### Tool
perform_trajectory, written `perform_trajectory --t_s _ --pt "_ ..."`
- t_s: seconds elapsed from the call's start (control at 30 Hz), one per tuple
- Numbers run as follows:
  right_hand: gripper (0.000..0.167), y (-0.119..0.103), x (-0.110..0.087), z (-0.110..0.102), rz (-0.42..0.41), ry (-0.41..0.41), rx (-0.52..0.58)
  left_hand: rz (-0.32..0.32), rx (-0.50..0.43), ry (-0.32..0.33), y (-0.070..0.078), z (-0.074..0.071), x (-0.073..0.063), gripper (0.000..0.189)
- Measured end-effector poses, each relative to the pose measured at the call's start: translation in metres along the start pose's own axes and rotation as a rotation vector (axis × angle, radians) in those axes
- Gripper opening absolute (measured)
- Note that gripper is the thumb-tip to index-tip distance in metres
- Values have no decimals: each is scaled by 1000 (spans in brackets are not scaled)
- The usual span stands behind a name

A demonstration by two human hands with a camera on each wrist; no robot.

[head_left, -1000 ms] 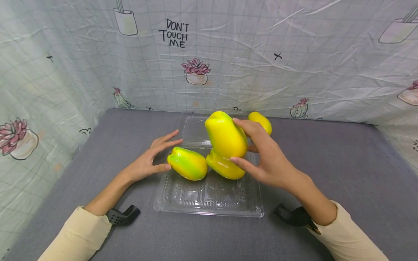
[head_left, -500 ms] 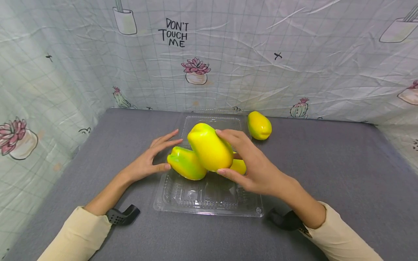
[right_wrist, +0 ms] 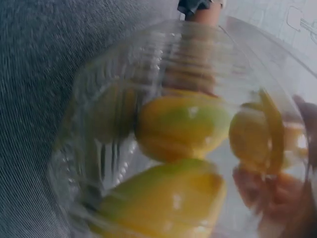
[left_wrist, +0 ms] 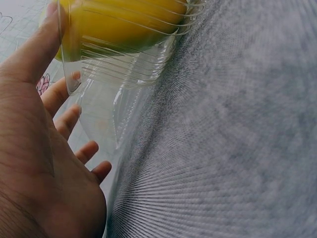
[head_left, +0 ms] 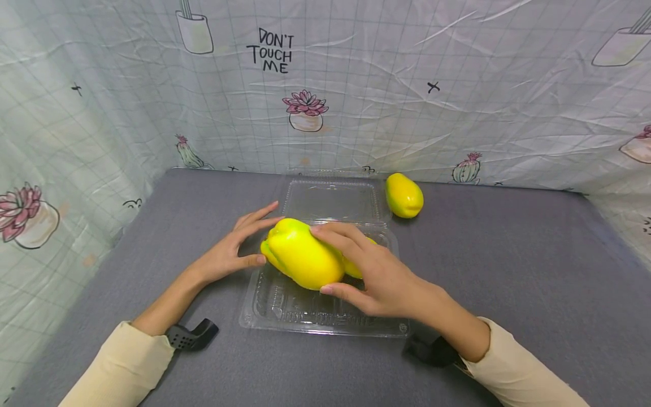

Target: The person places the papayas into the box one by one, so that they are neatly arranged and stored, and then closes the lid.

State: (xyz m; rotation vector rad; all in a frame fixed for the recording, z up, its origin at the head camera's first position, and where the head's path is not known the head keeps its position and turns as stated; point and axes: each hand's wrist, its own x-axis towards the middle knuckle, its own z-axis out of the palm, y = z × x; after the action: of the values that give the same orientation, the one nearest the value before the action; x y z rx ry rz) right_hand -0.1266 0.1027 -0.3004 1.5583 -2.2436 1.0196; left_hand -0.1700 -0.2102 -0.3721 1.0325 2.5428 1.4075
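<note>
My right hand (head_left: pixel 383 274) grips a yellow mango (head_left: pixel 305 254) from its right side, with the thumb at the near side and the fingers over the far side. The mango is held above a clear plastic container (head_left: pixel 325 329) and overlaps a yellow-green mango (head_left: pixel 270 259) there. Another mango (head_left: pixel 352 269) in the container is partly hidden behind my right fingers. My left hand (head_left: pixel 226 254) rests at the container's left side with fingers spread. In the left wrist view its thumb (left_wrist: pixel 44 42) lies along the clear rim, beside the yellow mango (left_wrist: pixel 129 22) inside.
The container's clear lid (head_left: pixel 333 200) lies folded open toward the back. Just right of the lid, one more yellow mango (head_left: pixel 404 195) sits on the grey cloth (head_left: pixel 508 271). A printed curtain (head_left: pixel 366 124) hangs behind and at the sides.
My right hand has moved left, down and nearer with the mango, now over the yellow-green one. The left hand has stayed in place.
</note>
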Motion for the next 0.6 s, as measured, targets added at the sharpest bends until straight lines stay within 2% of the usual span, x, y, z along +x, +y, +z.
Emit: perform_trajectory --t_s 0.47,0.6 --pt "67 -4 1 19 -69 -87 -51 75 10 -8 -7 1 1 80" --pt "67 -5 2 23 -64 -104 -67 74 15 -8 -8 1 1 81"
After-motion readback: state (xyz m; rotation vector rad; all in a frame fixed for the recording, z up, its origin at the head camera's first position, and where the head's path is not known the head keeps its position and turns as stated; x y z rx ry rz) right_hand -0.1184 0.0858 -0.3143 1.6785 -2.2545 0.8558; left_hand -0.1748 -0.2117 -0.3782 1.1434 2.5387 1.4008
